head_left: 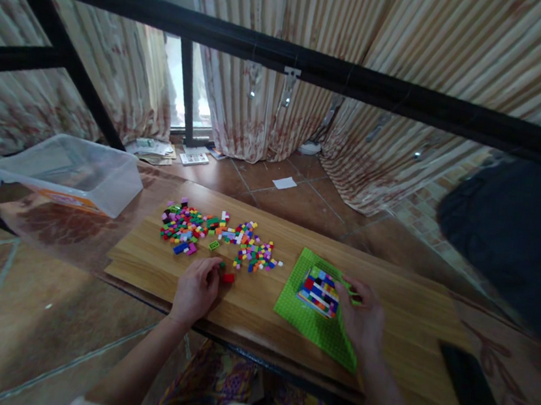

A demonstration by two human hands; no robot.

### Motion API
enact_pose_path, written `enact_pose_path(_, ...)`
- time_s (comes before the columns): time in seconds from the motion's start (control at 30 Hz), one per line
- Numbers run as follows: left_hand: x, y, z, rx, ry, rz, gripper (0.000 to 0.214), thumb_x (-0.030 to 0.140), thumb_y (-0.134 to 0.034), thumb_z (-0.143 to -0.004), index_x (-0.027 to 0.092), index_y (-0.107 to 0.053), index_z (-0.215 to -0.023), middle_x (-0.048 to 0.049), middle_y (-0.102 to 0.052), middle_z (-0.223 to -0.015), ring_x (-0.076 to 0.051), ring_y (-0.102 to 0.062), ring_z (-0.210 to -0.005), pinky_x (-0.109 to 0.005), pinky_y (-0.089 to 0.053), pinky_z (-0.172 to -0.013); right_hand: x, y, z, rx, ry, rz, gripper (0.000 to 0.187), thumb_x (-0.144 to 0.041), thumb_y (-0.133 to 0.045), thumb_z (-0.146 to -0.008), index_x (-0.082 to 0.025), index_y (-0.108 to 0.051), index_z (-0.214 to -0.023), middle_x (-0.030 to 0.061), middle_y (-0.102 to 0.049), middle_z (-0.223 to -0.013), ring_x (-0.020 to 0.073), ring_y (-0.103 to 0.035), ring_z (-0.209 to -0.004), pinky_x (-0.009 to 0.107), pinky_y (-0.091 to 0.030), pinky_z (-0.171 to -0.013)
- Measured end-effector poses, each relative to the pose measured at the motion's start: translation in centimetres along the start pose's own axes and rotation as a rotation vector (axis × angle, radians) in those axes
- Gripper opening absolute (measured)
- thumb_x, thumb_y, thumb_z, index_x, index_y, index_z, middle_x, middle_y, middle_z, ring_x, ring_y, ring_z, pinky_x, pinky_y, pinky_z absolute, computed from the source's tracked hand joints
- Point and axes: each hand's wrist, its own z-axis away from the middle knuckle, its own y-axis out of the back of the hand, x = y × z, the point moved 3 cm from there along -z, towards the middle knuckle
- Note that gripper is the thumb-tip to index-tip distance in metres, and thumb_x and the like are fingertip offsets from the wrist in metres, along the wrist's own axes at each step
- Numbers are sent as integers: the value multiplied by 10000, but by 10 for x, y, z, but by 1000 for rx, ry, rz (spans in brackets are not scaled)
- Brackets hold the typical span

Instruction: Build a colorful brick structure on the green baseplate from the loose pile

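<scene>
My left hand (195, 288) is over the wooden board, its fingers closed in a pinch at a small dark green toy brick (222, 265). Just right of those fingertips lies a red brick (228, 278). On a bright green studded baseplate (296, 283) stands a low block of many-coloured bricks (319, 292), its top in rows of red, white, blue and orange. My right hand (361, 315) curls over the plate's right side, thumb and fingers against the block's right end; its exact contact is partly hidden.
Loose coloured bricks (254, 253) are spread along the board's far left half, with a lime brick (214, 245) at their near edge. A clear plastic bin (119, 187) stands at the left. A black bar (279, 52) crosses in front of the curtains (281, 112). A dark flat object (473, 398) lies at the right.
</scene>
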Motion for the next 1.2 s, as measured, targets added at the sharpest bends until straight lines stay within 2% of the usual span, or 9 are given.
enact_pose_path(0.1, 1, 1, 0, -6, 8, -1, 203, 156, -464, -854, 191, -615, -987, -61, -690, -936, -195, -642, -877, -336, -518, -813, 6, 0, -2, -12, -114, -97, 474, -554, -547, -792, -156, -705, -994, 118, -696, -977, 233, -638, -847, 353, -500, -726)
enact_pose_path(0.2, 2, 2, -1, -10, 18, 1, 206, 152, -462, -850, 191, -612, -986, -60, -690, -935, -194, -641, -878, -338, -519, -816, 9, -6, -6, -42, -199, -199, 485, -557, -560, -777, -151, -711, -996, 114, -717, -980, 252, -655, -887, 373, -503, -772)
enact_pose_path(0.4, 2, 1, -1, -12, 20, 17, 203, 156, -461, -849, 195, -609, -982, -64, -690, -939, -195, -638, -891, -344, -520, -828, 12, -25, -7, -144, -248, -251, 474, -559, -605, -743, -162, -728, -972, 91, -729, -988, 252, -657, -929, 405, -477, -872)
enact_pose_path(0.5, 1, 1, -1, -8, 22, 21, 207, 157, -456, -852, 198, -608, -987, -63, -690, -934, -195, -638, -880, -345, -522, -820, 13, -29, -5, -171, -280, -293, 479, -569, -609, -736, -164, -733, -959, 77, -735, -959, 244, -660, -902, 379, -488, -836)
enact_pose_path(0.7, 2, 2, -1, -19, 27, 3, 209, 157, -455, -850, 188, -612, -986, -67, -688, -934, -196, -638, -876, -335, -520, -809, 12, -31, 0, -119, -355, -336, 479, -572, -633, -712, -148, -741, -906, 68, -736, -858, 214, -660, -768, 312, -500, -694)
enact_pose_path(1.2, 3, 2, 0, -29, 41, 2, 203, 186, -465, -855, 197, -619, -987, -63, -688, -931, -201, -641, -879, -334, -518, -818, 8, -30, 0, -71, -291, -243, 446, -554, -609, -741, -147, -744, -864, 57, -729, -818, 219, -651, -750, 303, -488, -666)
